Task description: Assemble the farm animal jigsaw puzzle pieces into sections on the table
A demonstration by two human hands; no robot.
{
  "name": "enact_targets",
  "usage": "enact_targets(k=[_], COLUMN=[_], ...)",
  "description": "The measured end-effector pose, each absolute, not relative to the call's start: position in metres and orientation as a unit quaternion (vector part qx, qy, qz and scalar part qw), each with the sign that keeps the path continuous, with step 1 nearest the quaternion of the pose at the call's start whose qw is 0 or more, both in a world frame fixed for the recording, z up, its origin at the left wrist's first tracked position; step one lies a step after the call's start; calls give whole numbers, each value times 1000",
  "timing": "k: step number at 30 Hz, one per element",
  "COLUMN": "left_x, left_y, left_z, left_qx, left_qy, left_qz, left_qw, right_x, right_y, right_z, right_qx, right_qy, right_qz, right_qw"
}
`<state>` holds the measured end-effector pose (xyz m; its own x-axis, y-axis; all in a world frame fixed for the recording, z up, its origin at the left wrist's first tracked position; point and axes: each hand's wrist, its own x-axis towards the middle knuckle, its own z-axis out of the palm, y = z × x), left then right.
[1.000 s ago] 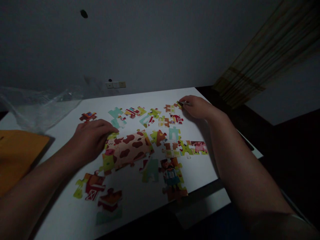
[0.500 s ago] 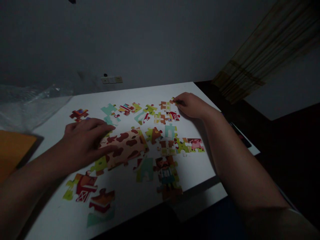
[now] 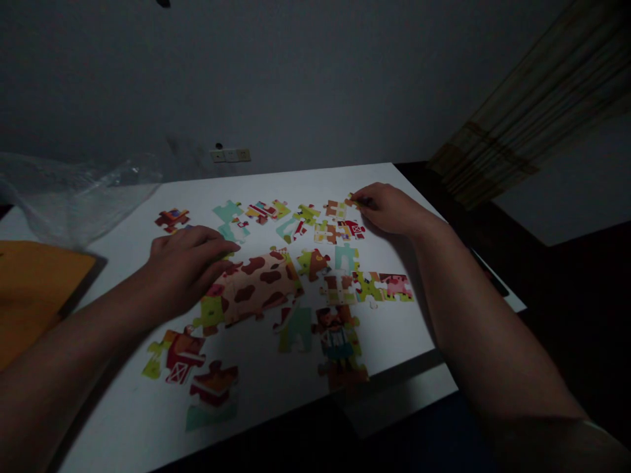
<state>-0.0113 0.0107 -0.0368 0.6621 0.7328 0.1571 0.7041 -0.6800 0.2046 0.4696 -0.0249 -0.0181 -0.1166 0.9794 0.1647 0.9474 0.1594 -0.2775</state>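
Colourful jigsaw pieces lie scattered on a white table [image 3: 276, 401]. My left hand [image 3: 185, 266] rests flat, fingers stretched, on the left end of a joined cow-patterned section [image 3: 259, 286]. My right hand [image 3: 389, 209] is at the far side of the spread, its fingers curled and pinching a small yellow-green piece [image 3: 353, 200] beside an orange piece [image 3: 335, 209]. Loose pieces with a red barn [image 3: 180, 355], a pink pig [image 3: 394, 286] and a farmer figure [image 3: 338, 338] lie nearer me.
A crumpled clear plastic bag [image 3: 79, 197] sits at the table's far left, with an orange envelope [image 3: 34, 289] beside it. A wall socket [image 3: 229, 155] is on the grey wall behind. A curtain [image 3: 532, 105] hangs at the right. The room is dim.
Both hands stay where they were on the pieces. The small shifts in the picture come from my head moving.
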Motion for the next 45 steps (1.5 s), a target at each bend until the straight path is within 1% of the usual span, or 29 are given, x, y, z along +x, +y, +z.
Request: enact_targets(k=[6, 16, 23, 28, 34, 45], left_x=[-11, -8, -5, -1, -1, 0], left_y=[9, 7, 6, 3, 3, 2], left_z=[-35, -34, -26, -20, -21, -20], left_qx=[907, 906, 907, 903, 904, 904], left_qy=[401, 402, 401, 411, 409, 410], left_qz=[110, 110, 96, 92, 89, 89], left_qw=[65, 75, 80, 84, 82, 86], right_x=[469, 468, 464, 462, 461, 452], right_y=[-27, -30, -32, -32, -31, -33], right_z=[-18, -13, -10, -11, -9, -4], right_qx=[-663, -649, -657, -663, -655, -701], right_qy=[-723, -728, -712, -708, -724, -675], right_qz=[79, 37, 33, 48, 56, 52], right_qw=[178, 218, 245, 238, 210, 226])
